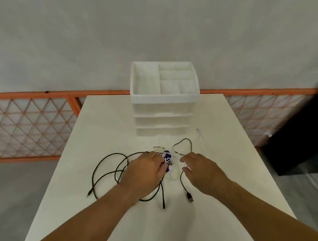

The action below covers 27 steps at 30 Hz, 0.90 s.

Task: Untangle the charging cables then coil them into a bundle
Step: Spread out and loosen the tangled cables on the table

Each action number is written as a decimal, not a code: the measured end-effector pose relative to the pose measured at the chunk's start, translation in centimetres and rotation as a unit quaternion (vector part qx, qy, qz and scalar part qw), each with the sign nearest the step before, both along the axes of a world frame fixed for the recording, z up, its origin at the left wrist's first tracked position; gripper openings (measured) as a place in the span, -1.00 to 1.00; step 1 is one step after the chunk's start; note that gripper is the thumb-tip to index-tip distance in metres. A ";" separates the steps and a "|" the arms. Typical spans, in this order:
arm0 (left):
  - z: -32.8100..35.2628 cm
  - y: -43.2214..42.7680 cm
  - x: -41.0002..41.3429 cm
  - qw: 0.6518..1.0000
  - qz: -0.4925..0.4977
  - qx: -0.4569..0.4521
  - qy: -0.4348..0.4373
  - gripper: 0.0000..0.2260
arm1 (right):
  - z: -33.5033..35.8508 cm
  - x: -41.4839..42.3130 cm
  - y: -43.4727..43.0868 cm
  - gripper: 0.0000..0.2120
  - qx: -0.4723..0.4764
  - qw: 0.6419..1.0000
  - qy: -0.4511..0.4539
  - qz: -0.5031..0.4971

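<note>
The black cables (109, 172) are seen tangled on the table (116, 119), with loops spread toward 9 o'clock. They look light and floppy. The plug (190, 197) at 5 o'clock is best pinched. The left hand (146, 172) is laid over them, and its hold cannot be told. The right hand (201, 171) is held loose and empty.

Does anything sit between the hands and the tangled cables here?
Nothing visible does. The left hand is right over the cables, the right hand is at their edge, and the drawer unit stands behind them.
</note>
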<state>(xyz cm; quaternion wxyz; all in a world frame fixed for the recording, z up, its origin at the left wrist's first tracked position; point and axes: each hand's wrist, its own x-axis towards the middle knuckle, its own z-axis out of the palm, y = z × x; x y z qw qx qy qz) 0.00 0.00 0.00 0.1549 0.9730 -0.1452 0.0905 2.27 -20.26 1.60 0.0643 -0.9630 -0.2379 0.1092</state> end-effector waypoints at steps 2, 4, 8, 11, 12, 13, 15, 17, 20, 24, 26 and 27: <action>-0.7 -0.9 0.6 0.999 0.011 -0.025 0.025 -0.54 | -0.8 1.1 0.1 -0.59 -0.007 1.000 0.004 0.010; -1.5 -1.5 1.3 0.997 0.028 -0.035 0.066 -0.62 | -2.1 2.1 0.4 -0.57 0.015 1.000 0.003 0.011; -3.4 -2.0 3.1 0.985 0.054 -0.077 0.143 -0.71 | -4.8 4.3 1.0 -0.65 0.041 0.999 0.004 0.035; -4.5 -2.6 3.6 0.975 0.043 -0.115 0.186 -0.73 | -6.1 5.2 1.3 -0.82 0.012 0.998 0.015 0.054; -4.8 -2.7 3.6 0.971 0.039 -0.130 0.196 -0.72 | -6.2 5.4 1.2 -0.84 0.016 0.998 0.027 0.050; -5.0 -2.8 3.7 0.967 0.041 -0.156 0.199 -0.72 | -6.2 5.5 1.0 -0.85 0.030 0.998 0.039 0.041; -4.9 -2.9 4.0 0.946 0.068 -0.241 0.208 -0.71 | -5.6 5.8 0.7 -0.80 0.069 0.995 0.065 0.009; -3.7 -3.2 4.9 0.907 0.109 -0.337 0.228 -0.71 | -4.7 6.3 0.5 -0.77 0.098 0.993 0.063 -0.011; -0.8 -3.8 6.6 0.855 0.141 -0.432 0.251 -0.71 | -2.8 7.5 0.7 -0.79 0.104 0.994 0.021 -0.017; 3.0 -3.9 8.7 0.811 0.120 -0.511 0.257 -0.66 | 1.2 9.0 0.2 -0.70 0.112 0.989 -0.096 -0.027; 4.6 -3.9 9.3 0.800 0.103 -0.532 0.256 -0.64 | 3.2 9.5 -0.3 -0.66 0.106 0.983 -0.145 -0.029; 5.5 -3.9 9.6 0.799 0.095 -0.537 0.255 -0.64 | 4.1 9.7 -0.4 -0.64 0.095 0.982 -0.164 -0.026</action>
